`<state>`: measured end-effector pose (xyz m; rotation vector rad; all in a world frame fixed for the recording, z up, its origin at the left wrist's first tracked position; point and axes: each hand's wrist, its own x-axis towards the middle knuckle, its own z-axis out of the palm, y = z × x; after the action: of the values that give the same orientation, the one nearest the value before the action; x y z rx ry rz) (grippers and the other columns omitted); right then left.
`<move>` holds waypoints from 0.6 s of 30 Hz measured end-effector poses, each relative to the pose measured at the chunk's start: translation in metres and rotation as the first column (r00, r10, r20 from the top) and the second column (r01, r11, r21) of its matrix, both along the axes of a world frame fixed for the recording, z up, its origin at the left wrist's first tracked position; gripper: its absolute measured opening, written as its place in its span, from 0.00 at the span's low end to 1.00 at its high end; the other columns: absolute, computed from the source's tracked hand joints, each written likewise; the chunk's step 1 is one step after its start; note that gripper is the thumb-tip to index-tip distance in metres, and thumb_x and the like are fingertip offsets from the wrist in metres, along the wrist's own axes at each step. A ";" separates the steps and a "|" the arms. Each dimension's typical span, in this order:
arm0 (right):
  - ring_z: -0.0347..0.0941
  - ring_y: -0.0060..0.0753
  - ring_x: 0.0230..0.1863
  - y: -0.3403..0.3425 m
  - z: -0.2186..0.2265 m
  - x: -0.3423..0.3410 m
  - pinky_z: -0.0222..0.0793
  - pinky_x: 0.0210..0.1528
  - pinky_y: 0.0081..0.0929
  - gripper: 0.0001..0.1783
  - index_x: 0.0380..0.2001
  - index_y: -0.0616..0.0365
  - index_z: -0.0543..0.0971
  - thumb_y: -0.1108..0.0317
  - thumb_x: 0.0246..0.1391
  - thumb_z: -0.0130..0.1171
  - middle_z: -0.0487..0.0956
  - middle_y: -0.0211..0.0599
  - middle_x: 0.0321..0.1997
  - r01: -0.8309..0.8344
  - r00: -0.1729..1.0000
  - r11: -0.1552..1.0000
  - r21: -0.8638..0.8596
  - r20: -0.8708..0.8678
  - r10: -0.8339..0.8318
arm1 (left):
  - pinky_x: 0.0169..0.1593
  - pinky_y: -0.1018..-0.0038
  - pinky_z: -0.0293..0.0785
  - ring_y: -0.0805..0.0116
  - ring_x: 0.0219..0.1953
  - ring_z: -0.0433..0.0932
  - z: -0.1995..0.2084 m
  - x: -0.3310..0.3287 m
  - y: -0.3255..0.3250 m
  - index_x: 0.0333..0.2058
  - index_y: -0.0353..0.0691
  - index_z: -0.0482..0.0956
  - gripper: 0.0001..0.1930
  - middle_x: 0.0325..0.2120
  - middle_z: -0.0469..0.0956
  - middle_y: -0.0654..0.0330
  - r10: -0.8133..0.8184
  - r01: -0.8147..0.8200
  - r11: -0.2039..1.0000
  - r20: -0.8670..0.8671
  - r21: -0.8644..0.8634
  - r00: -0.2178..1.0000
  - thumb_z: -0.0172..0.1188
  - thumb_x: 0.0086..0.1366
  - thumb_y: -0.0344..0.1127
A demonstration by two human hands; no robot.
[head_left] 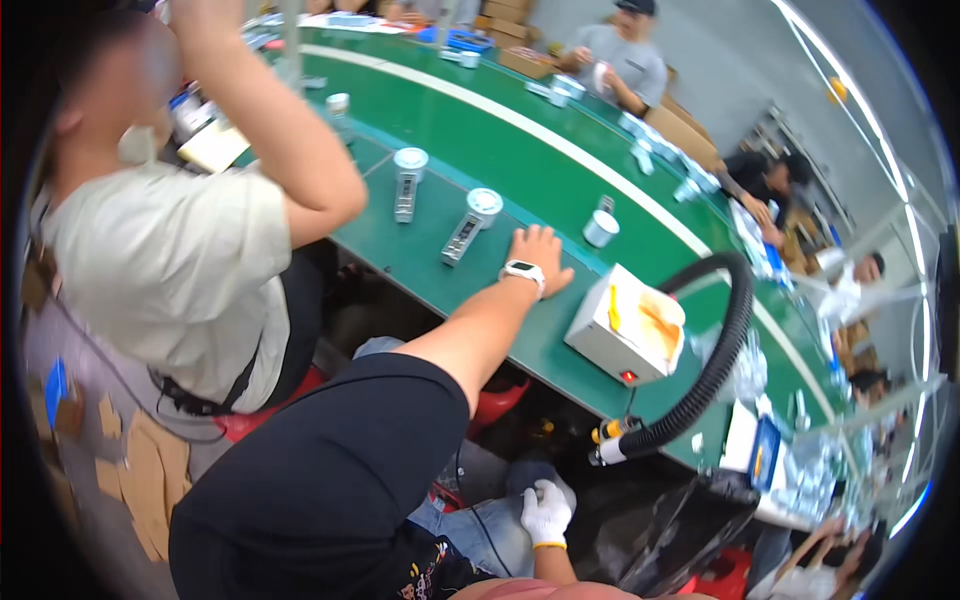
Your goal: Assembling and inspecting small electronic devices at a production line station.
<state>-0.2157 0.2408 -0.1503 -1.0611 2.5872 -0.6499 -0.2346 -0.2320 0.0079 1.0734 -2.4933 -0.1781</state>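
My left hand (pixel 537 262), bare and with a watch at the wrist, lies flat on the green table with its fingers spread. Nothing is in it. To its left lie two silver-white devices, each a round head on a slim box: a nearer device (pixel 465 235) and a farther device (pixel 406 188). Beyond my hand, a third white round-headed piece (pixel 600 228) sits on the green belt. Right of my hand stands a white metal box (pixel 620 335) with a lit red switch and an orange-yellow top. My right hand (pixel 547 513), in a white glove, rests on my jeans, fingers loosely apart, holding nothing visible.
A black corrugated hose (pixel 715 375) arches over the table's right part, its end hanging at the edge. Close on my left a person in a light shirt (pixel 180 270) raises an arm. Other people work across the belt (pixel 560 170). A blue tray (pixel 765 455) lies far right.
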 end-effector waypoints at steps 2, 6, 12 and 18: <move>0.81 0.55 0.44 -0.001 0.019 0.013 0.76 0.53 0.48 0.15 0.43 0.52 0.85 0.56 0.58 0.64 0.85 0.45 0.41 -0.085 0.993 0.996 -0.022 -0.080 0.083 | 0.57 0.52 0.70 0.50 0.55 0.75 0.005 -0.006 0.001 0.45 0.38 0.83 0.28 0.49 0.78 0.50 -0.020 0.020 1.000 -0.001 -0.009 1.000 0.62 0.60 0.58; 0.81 0.57 0.44 -0.028 0.025 0.011 0.77 0.49 0.48 0.14 0.38 0.50 0.85 0.54 0.59 0.61 0.86 0.48 0.40 -0.059 0.997 0.992 0.115 -0.040 0.064 | 0.61 0.49 0.69 0.49 0.60 0.73 -0.020 0.008 -0.029 0.50 0.39 0.81 0.27 0.54 0.77 0.50 -0.011 0.007 0.990 -0.031 -0.141 0.999 0.60 0.65 0.57; 0.84 0.44 0.35 -0.043 0.085 -0.036 0.79 0.41 0.37 0.14 0.31 0.56 0.88 0.56 0.58 0.66 0.86 0.45 0.35 0.225 0.972 0.944 -0.240 0.115 -0.203 | 0.65 0.52 0.65 0.52 0.66 0.69 -0.046 -0.017 -0.030 0.57 0.39 0.79 0.30 0.64 0.73 0.53 0.022 -0.035 0.977 -0.063 -0.212 0.998 0.58 0.67 0.57; 0.82 0.42 0.36 -0.046 0.177 -0.145 0.78 0.42 0.36 0.10 0.38 0.57 0.86 0.64 0.56 0.71 0.84 0.41 0.34 0.037 0.873 0.811 -0.583 -0.376 -0.310 | 0.61 0.51 0.70 0.51 0.62 0.73 -0.012 -0.005 -0.013 0.51 0.40 0.82 0.26 0.57 0.78 0.51 -0.017 0.016 0.997 -0.019 -0.079 1.000 0.59 0.65 0.55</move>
<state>-0.3607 0.1947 0.0265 -1.2625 3.0100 -1.4432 -0.2391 -0.2452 -0.0041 1.0144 -2.4706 -0.0937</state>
